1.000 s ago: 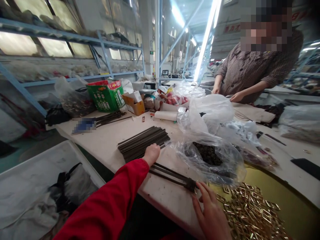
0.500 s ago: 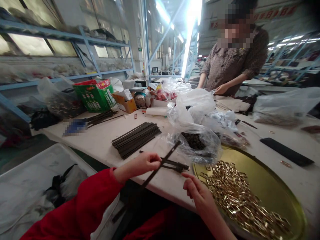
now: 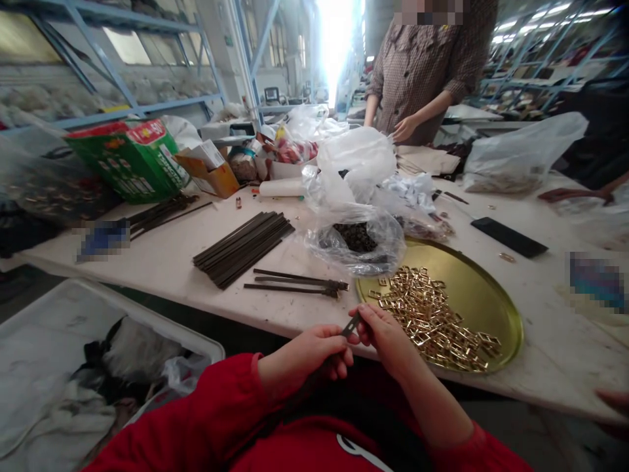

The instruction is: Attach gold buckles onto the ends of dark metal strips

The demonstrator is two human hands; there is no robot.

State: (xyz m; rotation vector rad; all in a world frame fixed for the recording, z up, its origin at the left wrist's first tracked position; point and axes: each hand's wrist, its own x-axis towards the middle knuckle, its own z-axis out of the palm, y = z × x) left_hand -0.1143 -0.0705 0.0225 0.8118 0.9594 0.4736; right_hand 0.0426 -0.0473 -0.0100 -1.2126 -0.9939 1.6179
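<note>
My left hand (image 3: 327,351) is closed on a dark strip (image 3: 350,326) near its slotted end, close to my body below the table edge. The fingers of my right hand (image 3: 376,328) pinch the tip of the same strip; whether they also hold a buckle is too small to tell. Just beyond my hands, a few strips with metal ends (image 3: 295,283) lie on the table. A stack of dark strips (image 3: 243,249) rests further left. To the right, a round gold tray (image 3: 491,288) bears a pile of gold buckles (image 3: 432,321).
A clear bag of small dark pieces (image 3: 354,237) sits mid-table, with white plastic bags (image 3: 356,157) behind. A green box (image 3: 130,164) and a white bin (image 3: 196,337) are at left. A person (image 3: 417,72) stands across the table; a black flat piece (image 3: 508,237) lies at right.
Both hands have come together nearer my body, and my right hand now touches the strip's end. The strip has dropped from its raised, slanted position. The view has tilted down and shifted.
</note>
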